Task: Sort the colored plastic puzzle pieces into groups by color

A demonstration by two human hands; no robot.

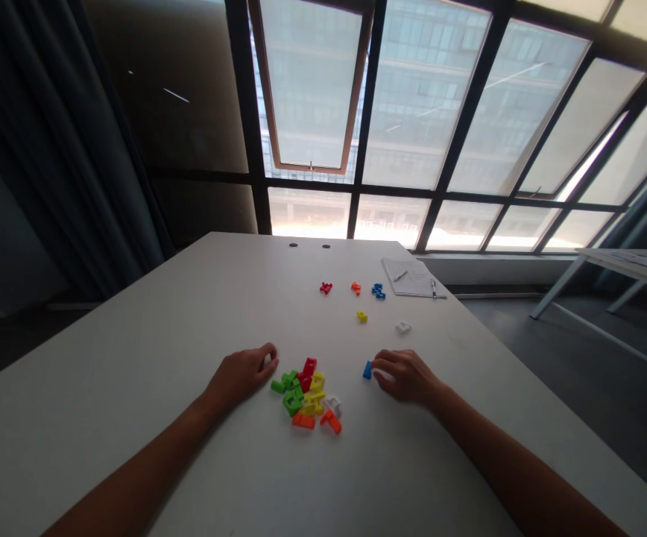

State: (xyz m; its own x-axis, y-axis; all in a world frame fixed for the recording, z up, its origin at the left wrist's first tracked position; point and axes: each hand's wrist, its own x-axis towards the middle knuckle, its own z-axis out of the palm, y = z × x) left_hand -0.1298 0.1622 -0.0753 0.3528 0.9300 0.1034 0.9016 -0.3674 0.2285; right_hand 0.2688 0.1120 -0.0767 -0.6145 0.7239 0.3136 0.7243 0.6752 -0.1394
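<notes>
**A:** What's the right hand (405, 377) doing?

**B:** Its curled fingers are right at the side of a small blue plastic piece (367, 370), which sits on the counter (133, 425) just to the hand's left. They seem to touch it, but I can't tell whether that's a real grip or only contact.

**A:** And the left hand (241, 377)?

**B:** Loosely curled, with nothing visible in it. Its fingertips rest just beside the heap of coloured plastic pieces (304, 395) lying between the two hands. The green ones (293, 399) are nearest to it, with red, yellow, white and orange pieces packed in around them.

**A:** How would those pieces handle?

**B:** I'd judge them light, stiff and hard, so a pinch from two fingertips should do. They're blocky and notched, which gives the fingers edges to catch. On a smooth counter, though, they could skid if nudged, so I'd take the blue one by its two opposite sides rather than pressing on one face.

**A:** Anything else nearby?

**B:** Farther ahead of the hands, a loose scatter: a red piece (326, 288), an orange piece (355, 288), another blue piece (378, 291), a yellow piece (361, 316) and a white piece (402, 327). Beyond the right hand lie sheets of paper (410, 277) with a pen (400, 275) on them.
</notes>
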